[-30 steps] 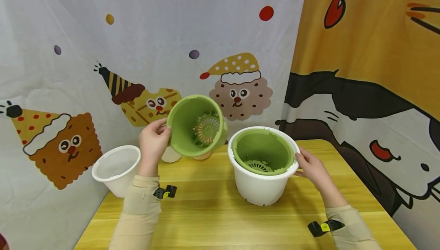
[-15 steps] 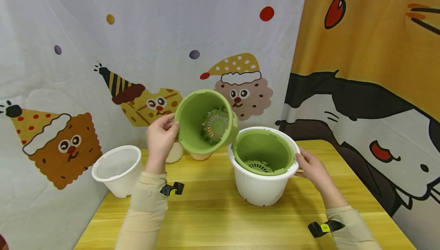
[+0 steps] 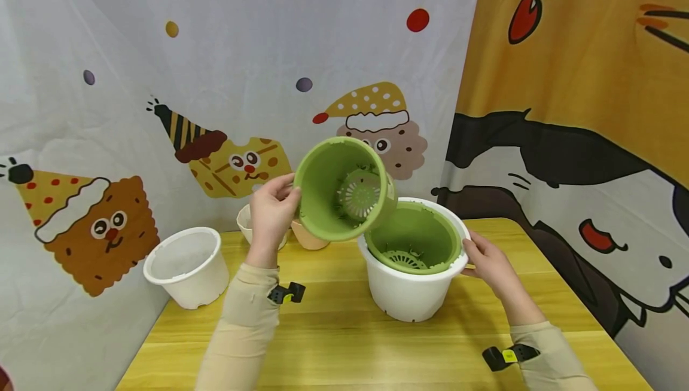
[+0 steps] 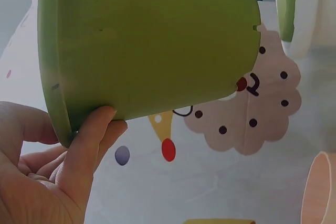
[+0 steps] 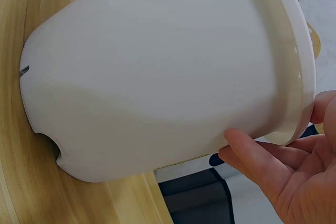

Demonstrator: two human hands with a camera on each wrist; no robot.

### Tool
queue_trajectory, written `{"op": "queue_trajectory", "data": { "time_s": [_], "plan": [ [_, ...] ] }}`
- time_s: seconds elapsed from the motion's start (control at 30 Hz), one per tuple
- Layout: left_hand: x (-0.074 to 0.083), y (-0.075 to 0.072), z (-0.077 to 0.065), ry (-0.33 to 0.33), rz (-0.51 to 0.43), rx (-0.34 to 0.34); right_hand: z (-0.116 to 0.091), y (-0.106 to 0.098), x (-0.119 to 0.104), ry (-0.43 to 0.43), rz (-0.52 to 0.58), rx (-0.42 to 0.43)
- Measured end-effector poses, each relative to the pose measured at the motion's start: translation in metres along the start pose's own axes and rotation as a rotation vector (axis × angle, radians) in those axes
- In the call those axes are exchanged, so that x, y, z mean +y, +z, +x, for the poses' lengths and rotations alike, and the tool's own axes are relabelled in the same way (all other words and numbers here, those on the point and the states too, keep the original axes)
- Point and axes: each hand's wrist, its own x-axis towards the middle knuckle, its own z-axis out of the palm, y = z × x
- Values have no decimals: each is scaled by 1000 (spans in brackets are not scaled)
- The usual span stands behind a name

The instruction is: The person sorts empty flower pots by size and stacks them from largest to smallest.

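Observation:
In the head view my left hand pinches the rim of a green plastic flowerpot, held in the air and tilted so its slotted bottom shows. The left wrist view shows the thumb on one side of that rim and fingers along the outer wall. To the right, a large white flowerpot stands upright on the table with a second green flowerpot nested inside. The raised pot overlaps its left edge in view; whether they touch I cannot tell. My right hand grips the white pot's right rim, thumb on top, fingers beneath.
Another white pot stands at the table's left edge. Behind my left hand are a cream pot and a peach pot, both partly hidden. A printed cloth hangs behind the wooden table.
My left hand has moved rightward with the green flowerpot, raising it slightly, toward the nested pots. The cream and peach pots show differently behind it. My right hand stays on the white rim.

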Motion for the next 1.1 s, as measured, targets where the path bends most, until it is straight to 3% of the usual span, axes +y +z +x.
{"op": "queue_trajectory", "data": {
  "time_s": [0.87, 1.1],
  "plan": [
    [2, 46, -3, 31, -38, -84, -1, -1, 0, -4, 10, 7],
    [1, 55, -5, 54, 32, -103, -1, -1, -1, -6, 18, 2]
  ]
}}
